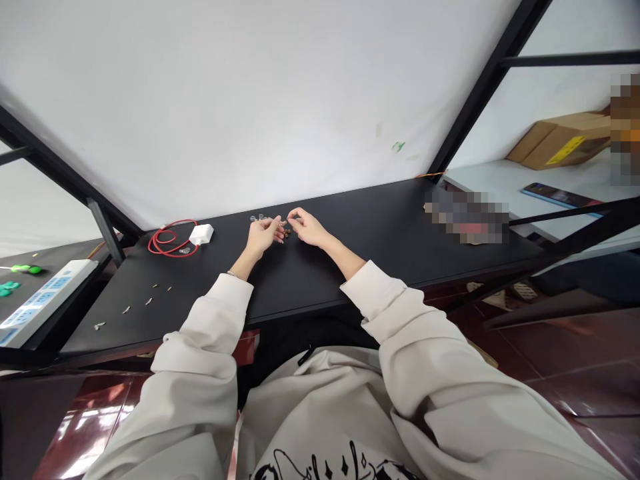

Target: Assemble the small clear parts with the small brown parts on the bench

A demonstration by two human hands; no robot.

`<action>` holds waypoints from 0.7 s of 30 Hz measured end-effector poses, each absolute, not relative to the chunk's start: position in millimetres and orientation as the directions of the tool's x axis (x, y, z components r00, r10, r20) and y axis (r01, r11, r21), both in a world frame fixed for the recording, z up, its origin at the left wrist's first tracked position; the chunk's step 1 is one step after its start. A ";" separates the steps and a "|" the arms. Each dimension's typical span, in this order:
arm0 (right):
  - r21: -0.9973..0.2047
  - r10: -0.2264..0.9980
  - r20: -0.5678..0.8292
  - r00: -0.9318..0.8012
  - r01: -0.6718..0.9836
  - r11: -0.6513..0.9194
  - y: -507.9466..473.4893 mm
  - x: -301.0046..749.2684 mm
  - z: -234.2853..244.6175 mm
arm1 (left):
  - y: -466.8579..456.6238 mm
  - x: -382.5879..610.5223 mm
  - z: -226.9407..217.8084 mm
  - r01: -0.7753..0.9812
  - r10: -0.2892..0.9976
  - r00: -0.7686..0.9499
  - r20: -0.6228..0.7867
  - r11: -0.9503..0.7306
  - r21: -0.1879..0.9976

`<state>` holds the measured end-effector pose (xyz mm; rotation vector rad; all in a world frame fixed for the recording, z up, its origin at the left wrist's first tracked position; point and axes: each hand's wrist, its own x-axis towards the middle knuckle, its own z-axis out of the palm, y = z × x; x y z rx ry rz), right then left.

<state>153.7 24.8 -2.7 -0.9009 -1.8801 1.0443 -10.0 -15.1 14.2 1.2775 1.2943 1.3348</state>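
My left hand [263, 235] is over the back middle of the black table, its thumb and fingers closed on a small clear piece [283, 223] whose exact kind is too small to make out. Close on its right, my right hand [306, 228] has thumb and fingertips pinched together at the end of that piece. Whether the right fingers hold something of their own is hidden. Several small brownish bits [287, 233] lie just below the fingertips. Behind my left hand sit several small clear plastic pieces [259, 218].
On the black table [390, 227], a white charger plug [201, 234] with a coiled red cable [161, 241] is at left. Several tiny metal parts [127, 310] lie front left. A power strip [47, 303] is further left. At right are a phone [555, 195] and a cardboard box [555, 140].
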 end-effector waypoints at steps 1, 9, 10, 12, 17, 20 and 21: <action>-0.877 0.843 0.311 -0.440 0.210 0.433 24.5 154.5 -3.6 | -15.1 -10.3 14.1 0.061 0.990 -0.108 0.091 -0.085 0.995; -0.767 0.791 0.368 -0.488 0.321 0.555 18.8 158.5 -2.3 | -16.7 -13.5 16.4 -0.001 0.998 -0.062 -0.024 0.024 1.000; -0.761 0.790 0.365 -0.493 0.331 0.558 17.9 158.9 -1.1 | -16.9 -13.8 16.7 -0.012 0.998 -0.055 -0.042 0.041 0.999; -0.758 0.788 0.354 -0.504 0.339 0.558 16.3 159.1 0.7 | -17.2 -14.6 17.1 -0.034 0.996 -0.036 -0.079 0.078 0.996; -0.783 0.786 0.344 -0.514 0.305 0.542 14.7 157.0 0.4 | -15.2 -17.9 15.9 -0.081 0.990 0.002 -0.144 0.143 0.986; -0.784 0.784 0.337 -0.522 0.305 0.540 14.5 156.5 -0.5 | -13.2 -19.9 14.1 -0.086 0.988 0.001 -0.155 0.155 0.984; -0.781 0.783 0.333 -0.526 0.311 0.541 14.1 156.7 -0.4 | -12.7 -20.3 13.4 -0.086 0.988 0.002 -0.156 0.156 0.984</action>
